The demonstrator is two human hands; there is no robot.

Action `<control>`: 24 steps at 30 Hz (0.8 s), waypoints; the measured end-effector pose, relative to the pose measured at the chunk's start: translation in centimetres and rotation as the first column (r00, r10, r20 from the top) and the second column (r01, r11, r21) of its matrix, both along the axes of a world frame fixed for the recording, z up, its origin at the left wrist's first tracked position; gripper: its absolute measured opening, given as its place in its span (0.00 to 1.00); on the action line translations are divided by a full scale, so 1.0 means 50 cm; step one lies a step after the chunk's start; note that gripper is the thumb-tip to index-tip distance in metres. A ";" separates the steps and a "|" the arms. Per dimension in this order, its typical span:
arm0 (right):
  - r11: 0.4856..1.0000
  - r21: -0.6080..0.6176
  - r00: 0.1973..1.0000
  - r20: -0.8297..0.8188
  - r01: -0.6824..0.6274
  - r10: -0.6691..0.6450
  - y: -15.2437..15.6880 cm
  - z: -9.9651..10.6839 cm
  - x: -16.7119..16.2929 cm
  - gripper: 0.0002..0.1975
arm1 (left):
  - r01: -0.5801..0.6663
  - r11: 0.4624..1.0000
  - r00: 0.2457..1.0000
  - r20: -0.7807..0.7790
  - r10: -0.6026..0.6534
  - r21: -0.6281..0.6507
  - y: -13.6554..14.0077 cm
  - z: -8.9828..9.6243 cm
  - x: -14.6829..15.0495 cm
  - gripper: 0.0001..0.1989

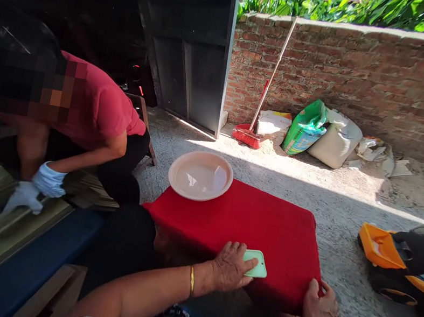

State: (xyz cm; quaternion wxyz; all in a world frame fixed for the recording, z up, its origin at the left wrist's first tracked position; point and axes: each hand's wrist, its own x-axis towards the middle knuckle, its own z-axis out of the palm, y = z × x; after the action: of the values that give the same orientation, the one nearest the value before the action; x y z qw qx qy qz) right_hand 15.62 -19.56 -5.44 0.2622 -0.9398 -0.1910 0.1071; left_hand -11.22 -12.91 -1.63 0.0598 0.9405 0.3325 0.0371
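A red cloth (267, 217) covers a low, flat-topped support in front of me. My left hand (232, 266), with a gold bangle at the wrist, is closed on a pale green flat piece (257, 263) with rounded corners and a small dark hole; its exact kind is unclear. The hand rests by the near edge of the cloth. At the near right corner, my right hand (321, 309), wearing a silver bangle, grips the edge of the red cloth between thumb and fingers. A pale pink basin (198, 191) holding clear liquid stands on the far left corner.
To my left, a co-worker in a red shirt (99, 100) and white gloves (48, 179) handles stacked flat strips (18, 233) on a blue surface. A yellow ride-on toy (384, 249) stands right. Behind are a metal door (195, 41), a broom (246, 136), sacks (336, 139) and a brick wall (392, 86).
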 end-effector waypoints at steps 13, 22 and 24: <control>1.000 0.003 0.999 -0.025 0.021 -0.021 0.002 0.016 -0.013 0.30 | -0.502 0.860 0.859 -0.067 0.508 0.090 0.032 0.057 -0.234 0.22; 0.999 -0.037 1.000 -0.026 -0.009 0.008 0.002 0.003 0.009 0.32 | -0.077 0.997 0.997 0.030 0.077 -0.003 -0.007 -0.014 -0.012 0.26; 0.999 -0.040 1.000 -0.021 0.000 -0.001 0.001 -0.001 0.009 0.33 | -0.234 0.972 0.972 0.003 0.234 0.017 0.011 -0.011 -0.097 0.26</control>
State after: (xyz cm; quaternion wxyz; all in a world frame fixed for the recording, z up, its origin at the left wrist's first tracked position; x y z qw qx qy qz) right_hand 16.07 -19.49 -5.47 0.2452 -0.9438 -0.1858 0.1205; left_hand -16.06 -12.37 -2.20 0.0471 0.8951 0.4408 0.0473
